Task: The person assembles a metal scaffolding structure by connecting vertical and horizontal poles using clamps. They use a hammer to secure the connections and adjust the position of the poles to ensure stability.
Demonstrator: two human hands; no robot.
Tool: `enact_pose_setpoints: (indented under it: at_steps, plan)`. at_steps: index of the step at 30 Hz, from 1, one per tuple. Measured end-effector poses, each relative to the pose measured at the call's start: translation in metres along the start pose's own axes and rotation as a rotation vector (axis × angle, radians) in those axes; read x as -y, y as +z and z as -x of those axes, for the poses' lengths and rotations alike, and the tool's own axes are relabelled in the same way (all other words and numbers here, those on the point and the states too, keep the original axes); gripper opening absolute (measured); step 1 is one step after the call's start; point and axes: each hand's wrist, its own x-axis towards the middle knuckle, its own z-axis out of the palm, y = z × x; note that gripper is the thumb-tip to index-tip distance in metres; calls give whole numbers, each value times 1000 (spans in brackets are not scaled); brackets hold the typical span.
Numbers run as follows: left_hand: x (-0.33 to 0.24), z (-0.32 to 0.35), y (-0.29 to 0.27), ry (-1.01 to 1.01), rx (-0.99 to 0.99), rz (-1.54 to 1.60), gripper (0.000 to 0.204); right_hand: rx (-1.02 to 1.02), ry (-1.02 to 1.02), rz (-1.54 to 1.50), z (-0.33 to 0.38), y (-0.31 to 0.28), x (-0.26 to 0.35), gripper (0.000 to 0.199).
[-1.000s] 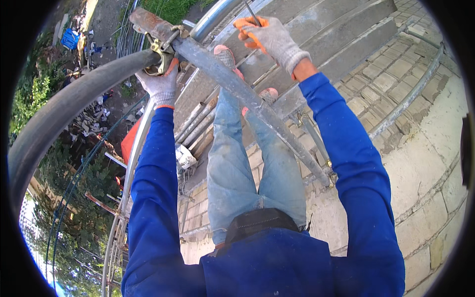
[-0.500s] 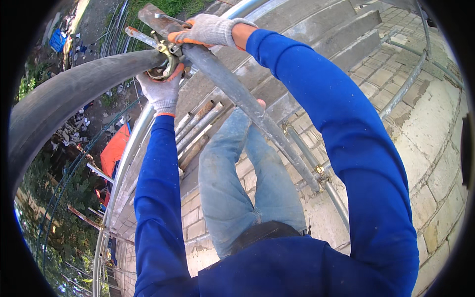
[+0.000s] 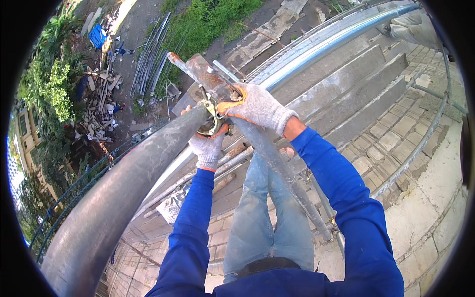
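A metal scaffold coupler [image 3: 212,119] sits where a thick grey tube [image 3: 133,183] meets a slanting steel scaffold tube [image 3: 269,156] with a rusty upper end. My left hand [image 3: 207,147], in a white knit glove with orange palm, is closed around the coupler from below. From the right, my right hand [image 3: 260,108], gloved alike, has its orange fingers bent against the coupler and the slanting tube. Part of the coupler is hidden by both hands. The thick tube runs toward me on the left.
Concrete planks [image 3: 341,81] lie at the upper right beside a brick surface [image 3: 381,133]. A shiny guard rail [image 3: 336,42] curves along the edge. Loose pipes [image 3: 232,161] lie beyond my left forearm. Far below are grass [image 3: 213,22] and scattered debris [image 3: 101,99].
My view has shifted, so hands and coupler appear lower and further right. My right hand has moved down the tube to the coupler; a thin metal bar beside it no longer shows.
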Motion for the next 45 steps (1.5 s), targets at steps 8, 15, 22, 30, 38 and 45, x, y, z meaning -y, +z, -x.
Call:
enact_pose_setpoints:
  at_steps: [8, 15, 22, 30, 38, 45]
  plan:
    - [-12, -5, -3, 21, 67, -271, 116, -60, 9, -52, -3, 0, 1, 63]
    - [-19, 0, 0, -175, 75, -112, 108, 51, 35, -586, -10, -8, -16, 78]
    - [2, -19, -21, 97, 253, -575, 91, 228, 109, -721, -25, -19, -3, 78]
    - [-10, -35, -19, 37, 499, -636, 77, 232, 239, -709, -52, -15, -19, 82]
    - [5, -19, -1, -11, 218, -349, 85, 190, 281, -576, -59, -5, -13, 72]
    - [1, -7, -3, -51, 186, -211, 24, 100, 410, -773, -33, -12, -17, 48]
